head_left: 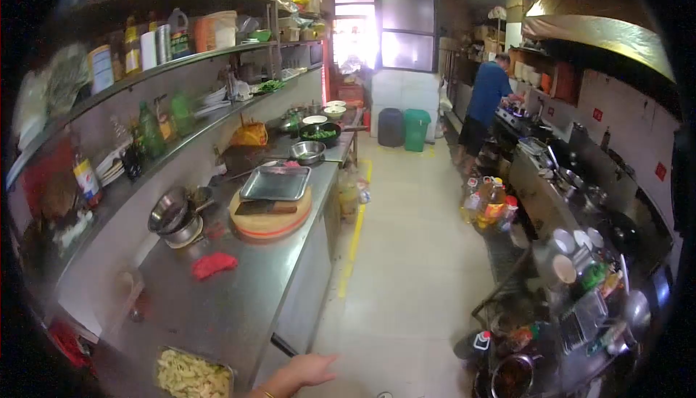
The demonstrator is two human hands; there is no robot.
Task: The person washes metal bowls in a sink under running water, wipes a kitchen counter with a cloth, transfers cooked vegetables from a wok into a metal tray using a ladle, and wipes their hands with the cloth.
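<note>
My left hand point(314, 370) reaches in at the bottom, beside the front edge of the steel counter point(239, 296) and over the floor. Its fingers look stretched out, somewhat blurred, and I see nothing in them. To its left, a tray of pale cut vegetable pieces point(192, 374) sits on the counter. Farther along, a cleaver point(264, 207) lies on a round wooden chopping board point(243, 225), in front of a rectangular metal tray point(279, 183). A red cloth point(214, 265) is near the board. My right hand is out of view.
Stacked metal bowls point(174, 217) and a wok of greens point(319, 134) stand along the counter, under loaded shelves point(217, 54). A person in blue point(491, 93) works at the far right stove. Oil jugs point(491, 202) stand on the right; a tiled aisle point(406, 253) runs between.
</note>
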